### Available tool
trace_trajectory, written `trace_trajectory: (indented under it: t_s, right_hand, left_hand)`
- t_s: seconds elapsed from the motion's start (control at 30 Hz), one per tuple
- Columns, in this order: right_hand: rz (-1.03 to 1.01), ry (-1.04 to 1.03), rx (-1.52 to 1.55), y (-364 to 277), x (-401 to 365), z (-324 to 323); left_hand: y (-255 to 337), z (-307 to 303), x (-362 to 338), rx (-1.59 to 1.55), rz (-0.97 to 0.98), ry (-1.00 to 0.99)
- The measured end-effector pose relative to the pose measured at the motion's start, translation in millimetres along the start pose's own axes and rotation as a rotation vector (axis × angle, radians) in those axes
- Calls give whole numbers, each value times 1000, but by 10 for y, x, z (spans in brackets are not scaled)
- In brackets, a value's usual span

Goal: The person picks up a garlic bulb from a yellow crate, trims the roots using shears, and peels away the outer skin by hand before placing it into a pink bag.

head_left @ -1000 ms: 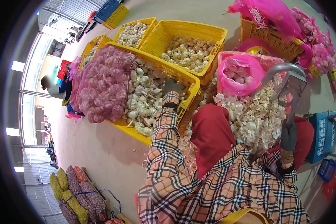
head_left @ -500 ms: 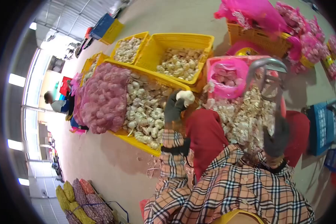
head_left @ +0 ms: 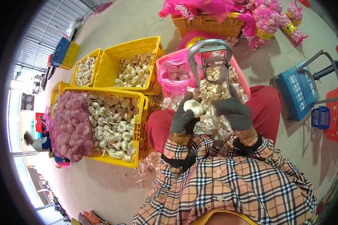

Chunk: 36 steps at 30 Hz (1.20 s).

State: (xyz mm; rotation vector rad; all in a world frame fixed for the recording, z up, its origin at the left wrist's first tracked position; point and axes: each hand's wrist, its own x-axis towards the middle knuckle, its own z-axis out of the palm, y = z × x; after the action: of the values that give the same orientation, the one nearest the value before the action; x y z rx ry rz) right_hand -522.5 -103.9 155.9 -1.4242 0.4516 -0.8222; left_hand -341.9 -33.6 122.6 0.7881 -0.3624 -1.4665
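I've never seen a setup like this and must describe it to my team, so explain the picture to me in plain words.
No robot is at work here; these are a person's own two hands, in dark gloves. The camera sits on that person's head and looks forward and down, so the checked shirt shows below.

The left hand holds a whitish garlic bulb. The right hand is beside it but blurred, so I cannot tell whether it holds anything.

On the floor, a yellow crate contains loose garlic, with a mesh sack of bulbs lying over one end. Ahead is a pink crate with papery garlic skins, a pink plastic bag and a curved metal frame rising above it.
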Motion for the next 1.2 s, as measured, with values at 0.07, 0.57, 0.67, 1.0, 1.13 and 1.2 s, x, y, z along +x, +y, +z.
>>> trace_trajectory:
  t_s: [0.07, 0.57, 0.67, 1.0, 1.13, 1.2]
  right_hand:
    - [-224, 546, -396, 17, 22, -76]
    - [794, 331, -418, -357, -63, -213]
    - [810, 328, -487, -461, -23, -166]
    - [1001, 324, -165, -786, 71, -166]
    - [993, 350, -128, -787, 73, -140]
    - [936, 363, -158, -722, 38, -128]
  left_hand:
    - [0, -65, 101, -21, 64, -158]
    - [-351, 385, 483, 44, 38, 12]
    - [-392, 384, 480, 38, 8, 57]
    - [-274, 626, 463, 281, 124, 181]
    - [-264, 655, 471, 219, 89, 242]
    - [-253, 651, 456, 210, 76, 246]
